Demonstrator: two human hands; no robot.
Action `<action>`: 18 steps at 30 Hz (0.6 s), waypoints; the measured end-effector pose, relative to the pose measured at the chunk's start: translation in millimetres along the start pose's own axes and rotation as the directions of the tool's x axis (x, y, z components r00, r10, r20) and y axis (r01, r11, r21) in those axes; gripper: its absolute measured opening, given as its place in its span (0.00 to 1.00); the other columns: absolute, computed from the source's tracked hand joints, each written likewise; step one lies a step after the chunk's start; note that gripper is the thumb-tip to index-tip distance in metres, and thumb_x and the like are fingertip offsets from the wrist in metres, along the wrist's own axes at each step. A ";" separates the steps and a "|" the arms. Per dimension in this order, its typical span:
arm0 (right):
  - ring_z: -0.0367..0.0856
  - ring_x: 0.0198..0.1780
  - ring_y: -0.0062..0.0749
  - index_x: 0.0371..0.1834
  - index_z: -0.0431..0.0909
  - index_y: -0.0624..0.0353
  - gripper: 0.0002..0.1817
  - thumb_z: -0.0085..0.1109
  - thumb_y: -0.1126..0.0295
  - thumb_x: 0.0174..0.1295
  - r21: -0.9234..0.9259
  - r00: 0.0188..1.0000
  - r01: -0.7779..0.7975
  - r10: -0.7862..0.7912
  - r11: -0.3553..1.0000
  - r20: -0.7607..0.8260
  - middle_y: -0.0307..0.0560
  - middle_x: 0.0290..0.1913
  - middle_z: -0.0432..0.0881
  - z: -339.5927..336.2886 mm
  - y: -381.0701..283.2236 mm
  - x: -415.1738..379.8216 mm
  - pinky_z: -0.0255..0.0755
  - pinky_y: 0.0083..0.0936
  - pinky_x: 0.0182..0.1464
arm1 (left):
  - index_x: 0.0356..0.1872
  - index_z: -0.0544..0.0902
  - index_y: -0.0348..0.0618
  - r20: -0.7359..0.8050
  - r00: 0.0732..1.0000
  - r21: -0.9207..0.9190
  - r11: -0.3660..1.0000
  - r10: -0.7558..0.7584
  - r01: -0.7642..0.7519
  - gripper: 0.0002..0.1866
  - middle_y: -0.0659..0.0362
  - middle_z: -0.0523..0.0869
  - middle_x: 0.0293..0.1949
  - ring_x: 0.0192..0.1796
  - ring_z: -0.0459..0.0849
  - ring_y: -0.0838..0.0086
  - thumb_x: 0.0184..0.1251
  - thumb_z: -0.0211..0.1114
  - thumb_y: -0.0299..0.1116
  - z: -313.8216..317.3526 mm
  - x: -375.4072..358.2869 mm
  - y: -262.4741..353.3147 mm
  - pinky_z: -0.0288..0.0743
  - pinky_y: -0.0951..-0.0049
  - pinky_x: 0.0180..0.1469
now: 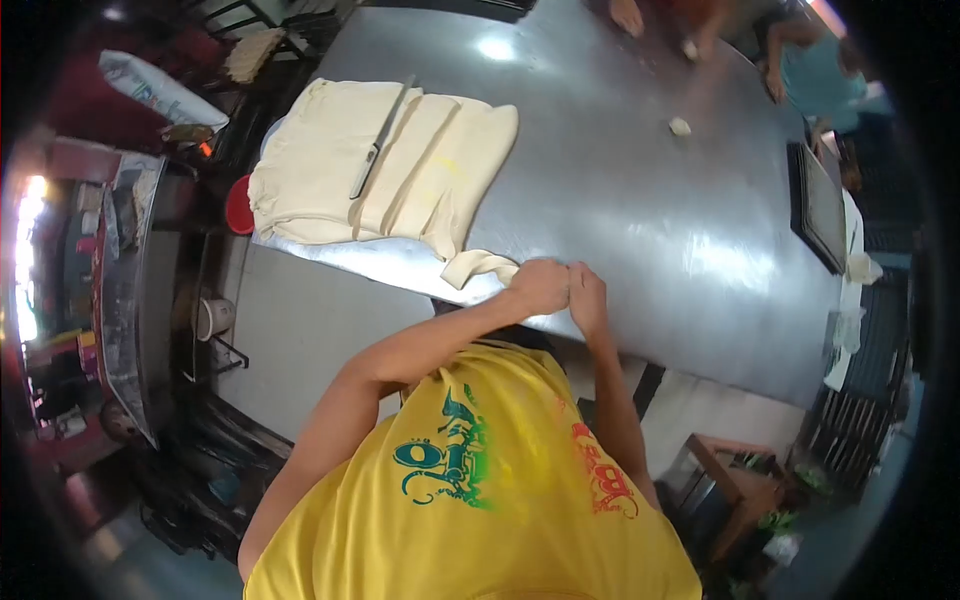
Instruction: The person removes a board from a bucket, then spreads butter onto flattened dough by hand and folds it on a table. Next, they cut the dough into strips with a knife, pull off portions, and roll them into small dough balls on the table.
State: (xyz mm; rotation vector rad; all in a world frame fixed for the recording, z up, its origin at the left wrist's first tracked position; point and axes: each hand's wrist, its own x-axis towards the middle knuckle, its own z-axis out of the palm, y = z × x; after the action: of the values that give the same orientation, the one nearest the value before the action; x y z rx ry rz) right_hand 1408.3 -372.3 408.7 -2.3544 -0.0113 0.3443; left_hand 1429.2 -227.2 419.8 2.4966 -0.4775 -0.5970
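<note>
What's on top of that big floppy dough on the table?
A knife lies across the dough, and there's a faint yellow patch on it too. The bit of dough right under the knife is covered, so I can't see what it looks like there.

On table (620, 200), left of left hand (541, 286): dough strip (480, 266), one end at fingers. Farther left and beyond: dough slab (320, 150), with knife (372, 152) on top. Touching left hand, on its right: right hand (588, 295). Beyond right hand, to right: small dough piece (680, 127). Farther right: tray (818, 205).
</note>
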 end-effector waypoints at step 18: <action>0.85 0.52 0.38 0.53 0.80 0.64 0.16 0.57 0.62 0.72 0.693 0.851 -0.017 0.373 0.721 -0.368 0.51 0.47 0.86 20.1 -67.7 -21.2 0.78 0.38 0.53 | 0.53 0.83 0.39 0.250 0.953 -0.244 0.964 0.170 -0.108 0.21 0.41 0.86 0.51 0.56 0.84 0.45 0.61 0.69 0.40 -51.7 -1.9 -70.7 0.79 0.53 0.58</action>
State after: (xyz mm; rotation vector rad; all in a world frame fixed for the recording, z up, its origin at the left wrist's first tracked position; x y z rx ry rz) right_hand 1389.0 -311.8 446.3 -1.6421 0.5395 -0.1531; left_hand 1468.2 -148.8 420.2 2.1533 -0.6431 -0.8878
